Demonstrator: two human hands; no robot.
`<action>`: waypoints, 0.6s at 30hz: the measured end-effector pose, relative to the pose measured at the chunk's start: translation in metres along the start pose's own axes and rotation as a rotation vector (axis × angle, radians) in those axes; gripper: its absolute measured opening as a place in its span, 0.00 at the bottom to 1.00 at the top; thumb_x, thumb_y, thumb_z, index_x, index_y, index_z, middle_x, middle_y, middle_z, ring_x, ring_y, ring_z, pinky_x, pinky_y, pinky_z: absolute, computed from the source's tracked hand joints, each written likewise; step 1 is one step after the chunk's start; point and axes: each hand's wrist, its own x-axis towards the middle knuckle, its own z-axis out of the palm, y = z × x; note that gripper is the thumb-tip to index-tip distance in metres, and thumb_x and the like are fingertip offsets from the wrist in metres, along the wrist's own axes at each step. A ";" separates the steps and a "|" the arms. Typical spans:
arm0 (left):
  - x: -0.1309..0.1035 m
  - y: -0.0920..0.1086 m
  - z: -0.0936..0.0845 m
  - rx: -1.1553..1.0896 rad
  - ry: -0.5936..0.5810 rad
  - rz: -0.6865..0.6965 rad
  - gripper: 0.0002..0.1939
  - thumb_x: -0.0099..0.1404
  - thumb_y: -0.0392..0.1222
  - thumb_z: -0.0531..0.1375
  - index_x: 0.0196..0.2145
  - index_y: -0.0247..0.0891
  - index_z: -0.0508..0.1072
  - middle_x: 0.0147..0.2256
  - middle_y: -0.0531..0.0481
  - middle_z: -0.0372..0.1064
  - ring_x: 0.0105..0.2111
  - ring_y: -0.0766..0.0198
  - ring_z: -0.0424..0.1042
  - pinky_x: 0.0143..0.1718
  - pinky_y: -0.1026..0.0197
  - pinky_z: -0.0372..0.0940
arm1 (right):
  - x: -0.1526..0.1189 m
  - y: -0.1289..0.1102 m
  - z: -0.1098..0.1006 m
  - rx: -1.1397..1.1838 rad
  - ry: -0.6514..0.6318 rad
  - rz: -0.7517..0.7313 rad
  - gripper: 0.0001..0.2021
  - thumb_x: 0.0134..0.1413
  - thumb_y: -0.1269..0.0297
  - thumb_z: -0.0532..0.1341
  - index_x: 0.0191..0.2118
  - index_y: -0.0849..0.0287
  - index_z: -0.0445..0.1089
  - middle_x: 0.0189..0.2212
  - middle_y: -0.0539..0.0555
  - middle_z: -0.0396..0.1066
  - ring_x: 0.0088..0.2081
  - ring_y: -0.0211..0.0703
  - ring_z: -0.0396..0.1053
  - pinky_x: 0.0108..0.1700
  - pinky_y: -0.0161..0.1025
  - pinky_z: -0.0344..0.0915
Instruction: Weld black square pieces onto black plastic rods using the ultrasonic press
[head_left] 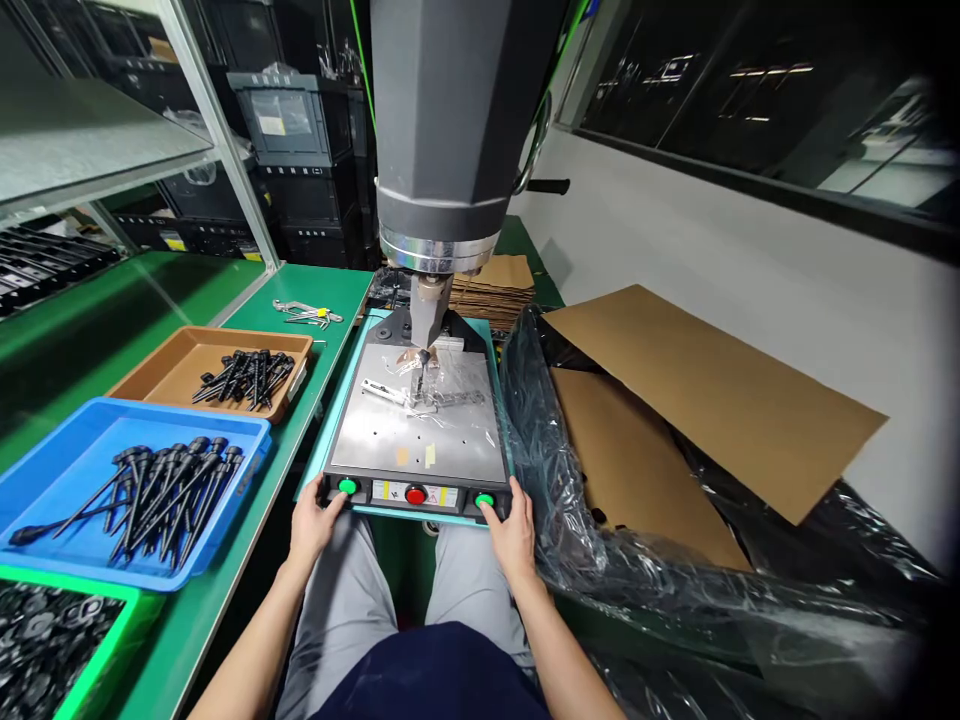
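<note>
My left hand [313, 520] grips the front left corner of the press base [390, 478], its thumb on the left green button [347, 486]. At the front right corner my right hand [515, 530] grips the base likewise, thumb on the right green button [484, 500]. A red button [415, 494] sits between them. Above the metal plate [382, 450] hangs the dark machine head [448, 120]. Its tapered metal tool [428, 312] points down at a small fixture [418, 388] wrapped in clear film. A small black part shows at the tool's tip; whether they touch, I cannot tell.
On the green bench at left stand a blue tray [259, 432] and a brown tray [150, 362] of black stemmed parts, plus a green-rimmed bin [112, 620]. Pliers and hex keys [307, 313] lie behind. A plastic-lined box with cardboard sheets [712, 390] stands at right.
</note>
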 end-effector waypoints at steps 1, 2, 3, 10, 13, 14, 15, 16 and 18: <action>0.003 -0.002 -0.001 0.012 -0.006 0.018 0.33 0.55 0.58 0.62 0.55 0.39 0.69 0.53 0.39 0.68 0.52 0.47 0.70 0.54 0.48 0.64 | 0.000 0.001 0.000 0.005 -0.001 0.001 0.38 0.58 0.40 0.56 0.66 0.60 0.53 0.58 0.69 0.59 0.60 0.64 0.58 0.59 0.58 0.58; 0.006 -0.003 -0.002 0.019 -0.013 0.037 0.33 0.55 0.59 0.62 0.54 0.39 0.69 0.53 0.40 0.68 0.50 0.47 0.71 0.53 0.48 0.65 | 0.000 0.001 0.000 0.010 -0.001 0.002 0.38 0.58 0.40 0.56 0.66 0.60 0.53 0.58 0.68 0.59 0.60 0.64 0.58 0.59 0.58 0.57; 0.010 -0.003 -0.002 0.019 -0.018 0.050 0.33 0.54 0.59 0.62 0.54 0.39 0.69 0.52 0.40 0.69 0.49 0.47 0.72 0.52 0.49 0.66 | 0.000 0.001 0.000 0.017 0.004 0.003 0.38 0.58 0.40 0.57 0.66 0.59 0.53 0.58 0.68 0.59 0.60 0.64 0.58 0.59 0.58 0.57; 0.021 -0.002 -0.008 0.033 -0.052 0.005 0.36 0.49 0.60 0.65 0.52 0.37 0.70 0.48 0.40 0.71 0.45 0.47 0.73 0.48 0.48 0.67 | -0.001 0.003 0.004 0.029 0.032 0.026 0.38 0.57 0.39 0.57 0.66 0.58 0.53 0.58 0.67 0.58 0.60 0.63 0.58 0.60 0.58 0.56; 0.021 0.000 -0.012 -0.016 -0.083 0.028 0.35 0.48 0.59 0.66 0.50 0.36 0.71 0.48 0.40 0.70 0.45 0.48 0.73 0.49 0.48 0.67 | 0.000 0.003 0.001 0.053 -0.001 0.040 0.38 0.57 0.41 0.58 0.66 0.57 0.52 0.59 0.66 0.58 0.61 0.63 0.57 0.60 0.58 0.56; 0.021 0.001 -0.013 -0.046 -0.093 0.028 0.35 0.47 0.58 0.67 0.49 0.36 0.72 0.48 0.40 0.71 0.45 0.48 0.73 0.49 0.48 0.67 | 0.000 0.004 0.000 0.064 -0.017 0.038 0.38 0.56 0.41 0.58 0.67 0.57 0.52 0.59 0.66 0.57 0.61 0.63 0.58 0.61 0.58 0.56; 0.021 0.003 -0.013 -0.080 -0.098 0.022 0.35 0.46 0.58 0.68 0.48 0.35 0.72 0.47 0.40 0.71 0.45 0.48 0.73 0.50 0.48 0.67 | 0.001 0.004 -0.002 0.073 -0.032 0.036 0.38 0.56 0.42 0.58 0.67 0.56 0.52 0.60 0.65 0.57 0.61 0.62 0.58 0.61 0.58 0.56; 0.021 0.005 -0.014 -0.113 -0.097 0.009 0.35 0.44 0.58 0.68 0.46 0.35 0.73 0.47 0.40 0.72 0.45 0.48 0.73 0.50 0.48 0.67 | 0.001 0.004 -0.003 0.079 -0.043 0.035 0.38 0.56 0.43 0.59 0.67 0.57 0.52 0.60 0.65 0.57 0.61 0.62 0.58 0.61 0.58 0.56; 0.019 0.010 -0.014 -0.166 -0.082 -0.029 0.34 0.41 0.58 0.69 0.44 0.36 0.74 0.46 0.40 0.73 0.45 0.47 0.73 0.48 0.48 0.68 | 0.001 0.004 -0.004 0.084 -0.053 0.042 0.38 0.55 0.43 0.59 0.67 0.57 0.52 0.60 0.66 0.57 0.62 0.63 0.57 0.61 0.58 0.55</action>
